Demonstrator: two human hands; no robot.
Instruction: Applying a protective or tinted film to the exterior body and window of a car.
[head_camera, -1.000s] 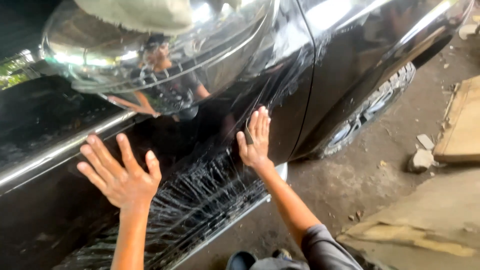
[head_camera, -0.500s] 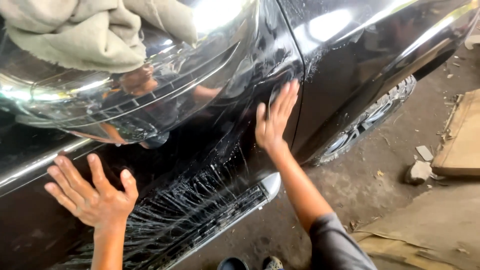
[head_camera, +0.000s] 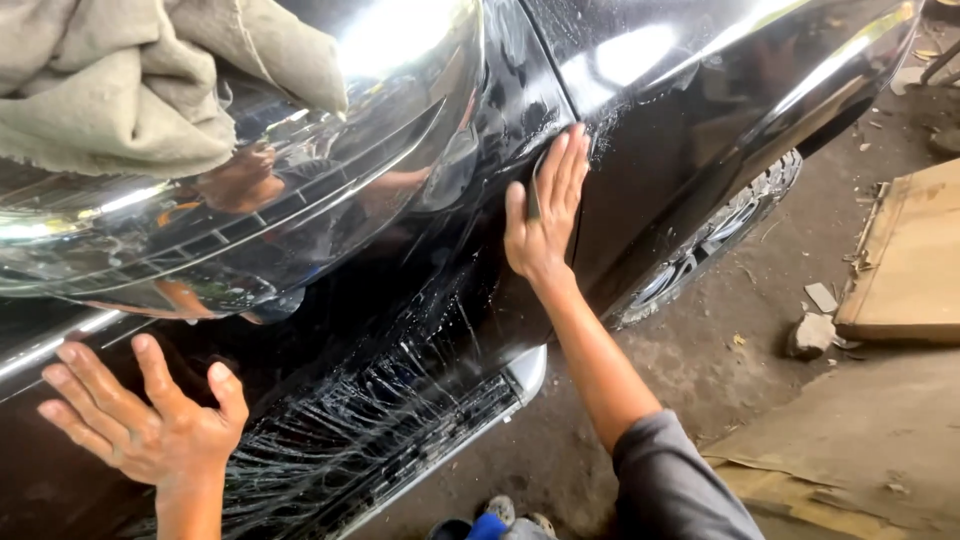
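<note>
A glossy black car front (head_camera: 640, 120) fills the view, wet with streaks running down the bumper (head_camera: 380, 420). My right hand (head_camera: 543, 215) lies flat, fingers together, on the seam between bumper and fender beside the headlight (head_camera: 250, 200). My left hand (head_camera: 150, 420) presses flat with fingers spread on the lower bumper at the left. Neither hand holds anything. A beige cloth (head_camera: 130, 80) lies bunched on top of the headlight and hood.
The front wheel (head_camera: 700, 250) sits right of my right hand. On the dirt floor lie a stone (head_camera: 810, 335), flat cardboard (head_camera: 840, 440) and a wooden board (head_camera: 905, 260). My shoe (head_camera: 500, 515) shows at the bottom edge.
My right hand has slid up and right along the bumper to the fender seam. My left hand has dropped lower and left. The view has shifted, showing more of the cloth.
</note>
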